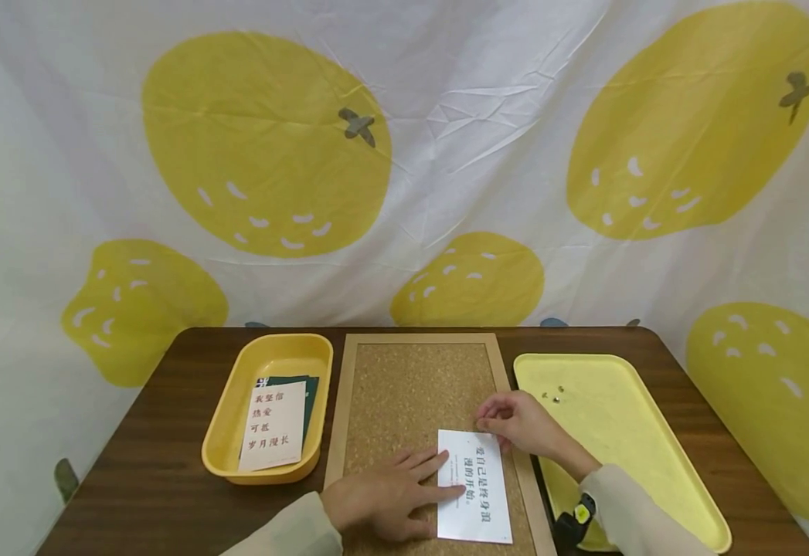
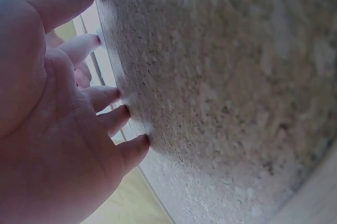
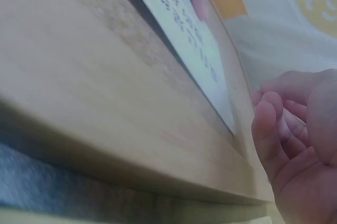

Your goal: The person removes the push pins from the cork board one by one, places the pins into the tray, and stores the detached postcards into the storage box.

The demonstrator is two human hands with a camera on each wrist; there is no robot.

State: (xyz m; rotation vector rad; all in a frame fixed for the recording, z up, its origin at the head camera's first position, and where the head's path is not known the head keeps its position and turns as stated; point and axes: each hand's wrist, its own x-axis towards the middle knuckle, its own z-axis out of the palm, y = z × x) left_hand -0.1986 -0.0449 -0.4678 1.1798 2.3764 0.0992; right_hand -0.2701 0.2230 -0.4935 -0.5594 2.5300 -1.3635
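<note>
A white card [image 1: 474, 494] printed with Chinese characters lies on the wood-framed corkboard [image 1: 418, 378], near its right side. My left hand [image 1: 393, 494] is spread palm down, some fingertips on the card and others on the cork; in the left wrist view its fingers [image 2: 79, 48] reach straight to the surface. Just beyond the card's upper right corner, my right hand [image 1: 518, 421] has bent fingers. Thumb and forefinger come close together in the right wrist view, fingertips [image 3: 263, 119] above the board's edge. Whether something small sits between them is hidden.
Left of the board, a yellow-orange basin [image 1: 219, 432] holds a cream card [image 1: 273, 425] with red characters over darker green cards. At right lies a pale yellow tray [image 1: 627, 432] bearing several tiny metallic pieces [image 1: 556, 399]. A lemon-patterned cloth [image 1: 432, 154] hangs behind the table.
</note>
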